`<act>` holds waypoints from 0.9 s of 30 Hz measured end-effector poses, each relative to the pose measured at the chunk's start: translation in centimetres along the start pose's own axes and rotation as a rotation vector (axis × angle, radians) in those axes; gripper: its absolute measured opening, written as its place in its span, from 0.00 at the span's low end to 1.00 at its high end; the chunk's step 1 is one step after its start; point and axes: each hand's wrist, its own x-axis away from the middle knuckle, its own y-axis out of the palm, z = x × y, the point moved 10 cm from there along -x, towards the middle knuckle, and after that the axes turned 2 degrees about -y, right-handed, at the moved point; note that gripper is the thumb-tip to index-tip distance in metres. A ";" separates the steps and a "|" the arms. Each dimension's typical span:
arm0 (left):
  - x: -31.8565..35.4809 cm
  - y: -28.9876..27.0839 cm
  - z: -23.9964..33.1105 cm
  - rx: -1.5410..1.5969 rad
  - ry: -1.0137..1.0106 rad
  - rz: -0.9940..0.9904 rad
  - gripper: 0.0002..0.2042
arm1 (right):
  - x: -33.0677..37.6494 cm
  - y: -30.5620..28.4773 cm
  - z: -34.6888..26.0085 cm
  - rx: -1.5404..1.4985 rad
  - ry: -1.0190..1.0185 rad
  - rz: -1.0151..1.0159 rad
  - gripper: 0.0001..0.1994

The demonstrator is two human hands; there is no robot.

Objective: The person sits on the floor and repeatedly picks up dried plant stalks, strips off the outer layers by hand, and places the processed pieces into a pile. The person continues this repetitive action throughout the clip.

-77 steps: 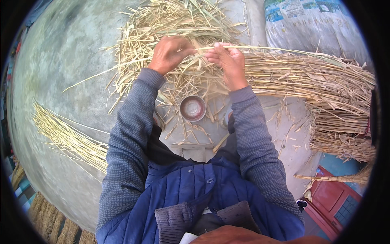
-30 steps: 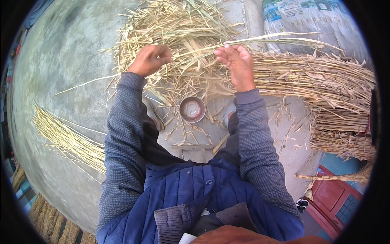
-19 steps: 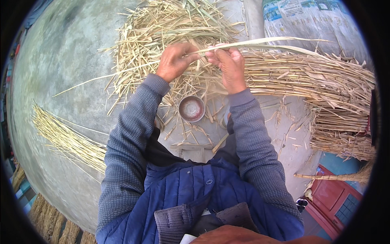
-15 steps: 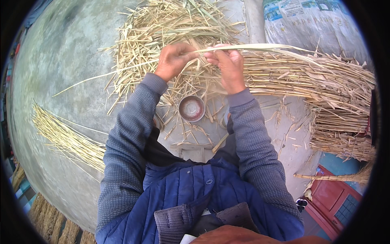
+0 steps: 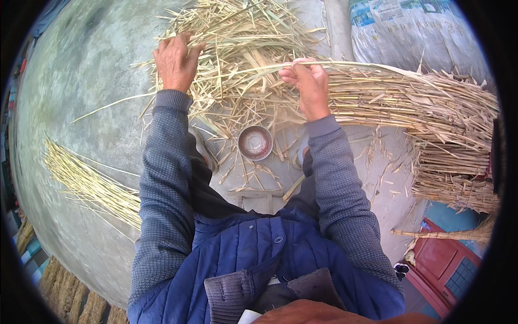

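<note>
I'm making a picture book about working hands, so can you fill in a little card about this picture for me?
Left hand: the left hand is over the left edge of the straw pile, thumb apart from fingers
Right hand: the right hand pinches a long, pale stalk
Round thing: a bowl, nearer the person than the pile
Far left: a small yellowish bundle on the grey floor
Right side: a big heap of long stalks
Upper right: a whitish sack with blue printing
Can't tell: whether the left hand touches straw

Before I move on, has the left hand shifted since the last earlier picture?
Yes: judged against the round metal bowl, the left hand is now farther left and farther forward.
</note>
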 end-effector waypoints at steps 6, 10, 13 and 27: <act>2.7 2.4 10.3 0.666 0.323 -0.223 0.12 | 0.5 2.8 0.9 -0.051 0.070 -0.095 0.09; 2.0 2.9 9.4 0.653 0.214 -0.308 0.10 | 0.5 3.0 -0.1 -0.053 0.018 -0.137 0.09; 1.5 3.0 7.1 0.657 0.163 -0.383 0.10 | 0.2 1.3 -1.7 -0.072 -0.052 -0.081 0.10; 2.4 2.7 7.2 0.891 -0.021 -0.625 0.13 | 1.1 2.8 -4.1 0.090 -0.190 -0.143 0.11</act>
